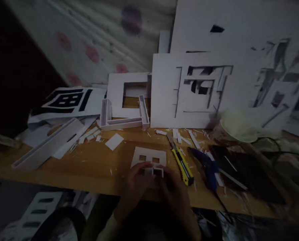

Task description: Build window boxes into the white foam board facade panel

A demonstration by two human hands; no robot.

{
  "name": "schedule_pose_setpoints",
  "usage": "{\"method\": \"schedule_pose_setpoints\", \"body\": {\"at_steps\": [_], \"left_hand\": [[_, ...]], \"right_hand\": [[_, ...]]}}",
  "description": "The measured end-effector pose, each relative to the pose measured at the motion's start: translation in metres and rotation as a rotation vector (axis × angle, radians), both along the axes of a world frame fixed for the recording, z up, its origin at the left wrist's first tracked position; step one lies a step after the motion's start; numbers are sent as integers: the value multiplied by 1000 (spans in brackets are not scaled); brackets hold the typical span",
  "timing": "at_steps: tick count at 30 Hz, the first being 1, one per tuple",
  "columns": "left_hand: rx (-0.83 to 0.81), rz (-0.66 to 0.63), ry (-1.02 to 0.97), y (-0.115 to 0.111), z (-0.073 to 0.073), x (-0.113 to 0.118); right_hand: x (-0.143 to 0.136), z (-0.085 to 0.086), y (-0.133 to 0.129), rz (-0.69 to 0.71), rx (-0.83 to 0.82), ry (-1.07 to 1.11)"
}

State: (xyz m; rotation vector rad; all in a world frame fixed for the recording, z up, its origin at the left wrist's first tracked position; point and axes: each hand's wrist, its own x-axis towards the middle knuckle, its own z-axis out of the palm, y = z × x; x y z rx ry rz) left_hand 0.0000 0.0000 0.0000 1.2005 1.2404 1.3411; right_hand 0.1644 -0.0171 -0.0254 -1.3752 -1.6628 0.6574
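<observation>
A white board piece with square openings [149, 152] lies on the wooden table near its front edge. Over its lower right part is a small white square frame [162, 173], held between the fingertips of both hands. My left hand [138, 182] grips it from the left, its fingers bent over the board. From the right, my right hand [174, 189] closes on the same frame. The image is dark, and part of the board is hidden under the hands.
A yellow box cutter [183, 167] and a blue glue gun [208, 167] lie right of the hands. White U-shaped channel pieces [124, 124], scraps and a small white card [114, 141] are behind. Large cut white boards [164, 90] stand at the back.
</observation>
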Motion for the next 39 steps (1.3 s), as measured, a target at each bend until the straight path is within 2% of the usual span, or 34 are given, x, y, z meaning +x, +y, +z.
{"method": "schedule_pose_setpoints", "body": {"at_steps": [7,11,18,28,35,39], "left_hand": [[-133,-9,-39,3,17,1],[-182,-43,-104,13,18,4],[-209,-17,-120,27,16,10],[-216,-72,-76,29,23,7],[-193,-43,-44,28,28,7],[-141,-8,43,21,29,-6]], "right_hand": [[-1,2,-1,6,-74,18],[-1,5,0,10,-59,25],[-1,5,2,17,-30,0],[-3,8,-1,30,-57,54],[-3,11,1,58,-31,47],[-1,15,-2,100,-30,37]]}}
